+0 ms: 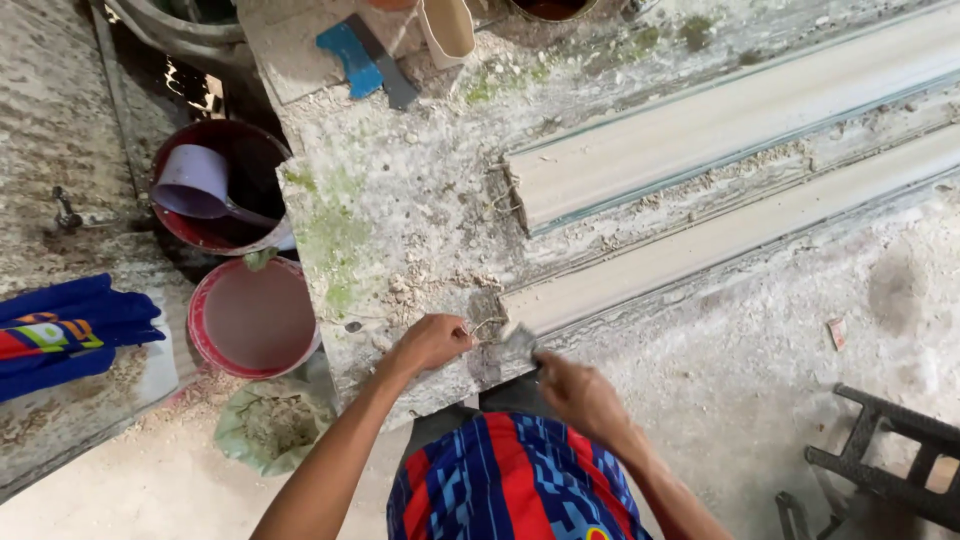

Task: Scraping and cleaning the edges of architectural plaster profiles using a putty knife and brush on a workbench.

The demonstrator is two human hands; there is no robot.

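Leaning over the near edge of a plaster-crusted slab (420, 200), the person in a red and blue striped shirt (510, 480) has both hands at the near left end of a long white plaster moulding (720, 240). The left hand (432, 343) is pinched closed on a loop of fibre string (487, 325) sticking out of that end. The right hand (578, 392) is clenched around a small flat scraper (520, 345), its grey blade against the moulding's end. The moulding is pale, smooth along its top and rough with crumbs at its edges, running away to the far right. A second, wider moulding (730, 130) lies parallel beyond it. Left of the slab stand a pink bucket (252, 318) and, farther, a dark red bucket (225, 185) holding a lilac scoop (195, 183). A blue trowel (352, 58) lies at the far edge.
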